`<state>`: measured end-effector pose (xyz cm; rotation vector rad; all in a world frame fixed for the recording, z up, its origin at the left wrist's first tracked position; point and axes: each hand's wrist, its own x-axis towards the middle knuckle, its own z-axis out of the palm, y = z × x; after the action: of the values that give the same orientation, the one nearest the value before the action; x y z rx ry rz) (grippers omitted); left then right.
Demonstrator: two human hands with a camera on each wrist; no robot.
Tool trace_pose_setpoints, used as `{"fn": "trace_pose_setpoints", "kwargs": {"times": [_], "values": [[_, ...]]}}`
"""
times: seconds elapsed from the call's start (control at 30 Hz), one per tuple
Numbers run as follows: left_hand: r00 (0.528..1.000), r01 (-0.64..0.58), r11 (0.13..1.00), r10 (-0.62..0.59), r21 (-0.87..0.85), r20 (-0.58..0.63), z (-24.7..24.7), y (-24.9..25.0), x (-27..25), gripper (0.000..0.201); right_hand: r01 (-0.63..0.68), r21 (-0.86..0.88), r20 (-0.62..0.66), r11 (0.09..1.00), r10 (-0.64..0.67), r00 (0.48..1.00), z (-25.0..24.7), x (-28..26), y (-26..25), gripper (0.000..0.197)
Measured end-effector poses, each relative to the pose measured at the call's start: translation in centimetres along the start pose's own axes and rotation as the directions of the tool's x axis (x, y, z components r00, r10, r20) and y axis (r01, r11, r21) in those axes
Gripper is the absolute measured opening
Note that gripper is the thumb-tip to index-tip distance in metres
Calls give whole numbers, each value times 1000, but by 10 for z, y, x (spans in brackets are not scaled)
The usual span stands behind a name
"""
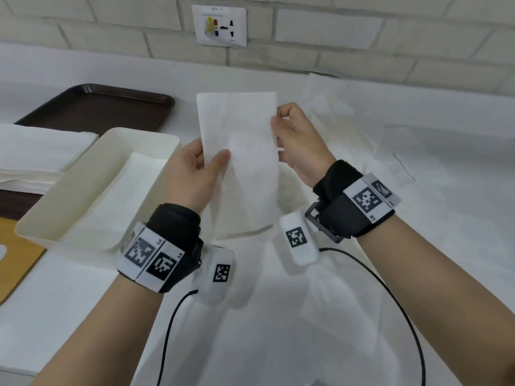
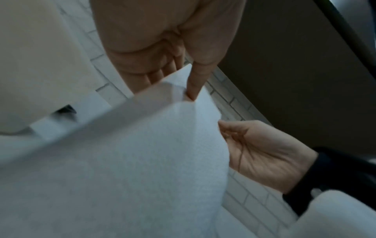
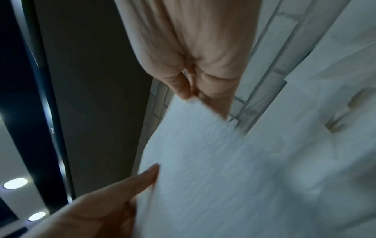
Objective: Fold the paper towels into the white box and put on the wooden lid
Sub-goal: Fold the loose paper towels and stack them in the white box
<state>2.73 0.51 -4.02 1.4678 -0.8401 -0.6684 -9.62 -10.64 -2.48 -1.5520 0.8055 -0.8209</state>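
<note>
I hold a folded white paper towel [image 1: 242,151] upright above the table. My left hand [image 1: 195,168] pinches its left edge, thumb in front. My right hand [image 1: 295,140] pinches its right edge, higher up. The same paper towel [image 2: 126,161] fills the left wrist view, where my left hand [image 2: 179,75] grips it and my right hand [image 2: 264,153] holds its far edge. In the right wrist view my right hand [image 3: 195,95] pinches the towel [image 3: 213,169] at its top. The white box [image 1: 47,215] sits to the left with a folded towel [image 1: 119,196] inside. The wooden lid [image 1: 16,263] lies at the far left edge.
A stack of flat paper towels [image 1: 36,154] lies left of the box. A dark brown tray [image 1: 97,107] sits behind it. More white sheets [image 1: 362,129] are spread over the table to the right. A brick wall with a socket [image 1: 220,26] stands at the back.
</note>
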Motion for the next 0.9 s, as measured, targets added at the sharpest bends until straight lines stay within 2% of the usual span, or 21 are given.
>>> {"fn": "trace_pose_setpoints", "kwargs": {"times": [0.07,0.1,0.13,0.2,0.23,0.3,0.4,0.5,0.73,0.83,0.9], "values": [[997,-26,997,31,70,-67,-1,-3,-3,12,-45,-262,29,964,55,998,-6,2,9,11],[995,-30,994,40,101,-94,-2,-6,-5,12,-47,-451,51,891,78,996,-10,4,16,4],[993,-30,991,44,128,-114,-4,-9,-6,13,-49,-628,75,777,123,990,-14,4,23,9],[989,-24,982,51,187,-139,-8,-16,-8,16,-23,-853,130,521,254,958,-16,4,39,35],[988,-20,977,52,213,-145,-9,-19,-8,19,2,-907,148,422,314,938,-15,3,45,44],[990,0,966,37,257,-139,-11,-25,-7,25,37,-958,147,283,380,913,-11,-1,52,53],[993,27,960,7,278,-119,-13,-31,-7,32,79,-985,135,155,389,911,-8,-3,53,46],[994,47,956,-15,290,-112,-15,-34,-6,33,113,-986,148,119,347,926,-4,-2,49,37],[992,79,954,-47,290,-117,-16,-33,-7,39,33,-986,50,163,102,994,-4,-3,32,23],[991,85,943,-46,323,-127,-17,-34,-6,40,19,-971,15,238,-21,1000,-7,-4,20,18],[990,88,935,-43,345,-136,-18,-35,-4,40,16,-940,-21,341,-106,994,-10,-6,10,17]]}}
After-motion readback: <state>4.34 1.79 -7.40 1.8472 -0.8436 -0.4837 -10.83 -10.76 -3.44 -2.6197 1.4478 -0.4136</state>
